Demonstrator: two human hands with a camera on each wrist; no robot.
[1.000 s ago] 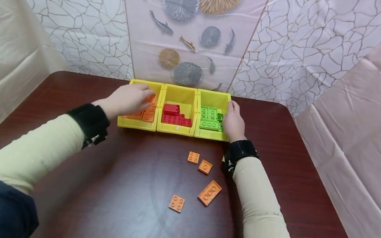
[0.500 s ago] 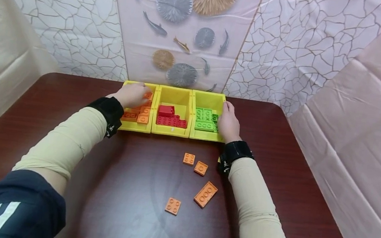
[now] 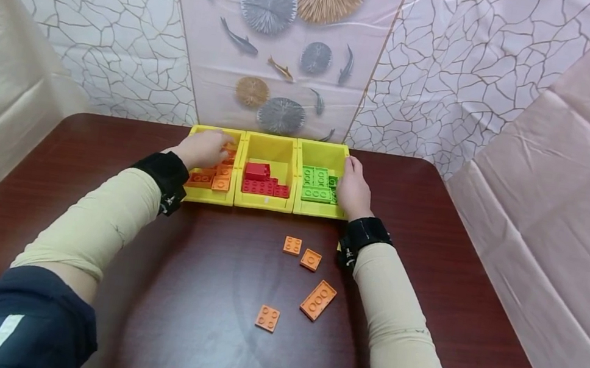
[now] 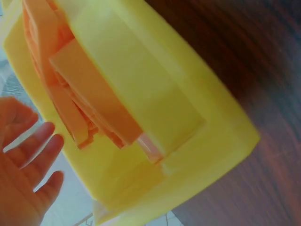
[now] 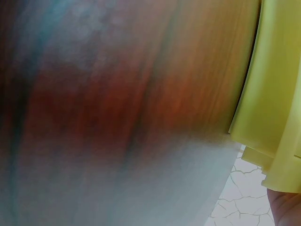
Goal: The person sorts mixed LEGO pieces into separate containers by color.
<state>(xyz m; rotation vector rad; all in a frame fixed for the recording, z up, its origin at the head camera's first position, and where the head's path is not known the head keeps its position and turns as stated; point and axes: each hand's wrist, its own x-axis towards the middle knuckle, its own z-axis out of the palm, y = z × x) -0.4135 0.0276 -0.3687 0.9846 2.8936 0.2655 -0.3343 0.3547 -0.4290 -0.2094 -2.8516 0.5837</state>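
Observation:
My left hand [image 3: 202, 148] hovers over the left yellow bin [image 3: 210, 196], which holds several orange bricks [image 3: 221, 182]. In the left wrist view the fingers [image 4: 35, 162] are spread and bent a little, with nothing between them, beside the rim and the heaped orange bricks [image 4: 89, 84]. At the other end of the row, my right hand [image 3: 355, 188] grips the outer rim of the right yellow bin [image 3: 319, 210]. Green bricks [image 3: 317, 194] lie inside that bin. The right wrist view shows the bin's yellow wall [image 5: 268, 84] with a bit of the hand below its edge.
Between them stands the middle yellow bin [image 3: 264, 203] with red bricks [image 3: 264, 186]. On the dark wooden table [image 3: 190, 318] lie several loose orange bricks, including a long one [image 3: 318, 300] and a square one [image 3: 267, 318]. A patterned cloth [image 3: 299, 56] hangs behind.
The left forearm has swung inward and the left hand has turned over the orange bricks. The head view has shifted slightly. My right hand stays on the bin's rim.

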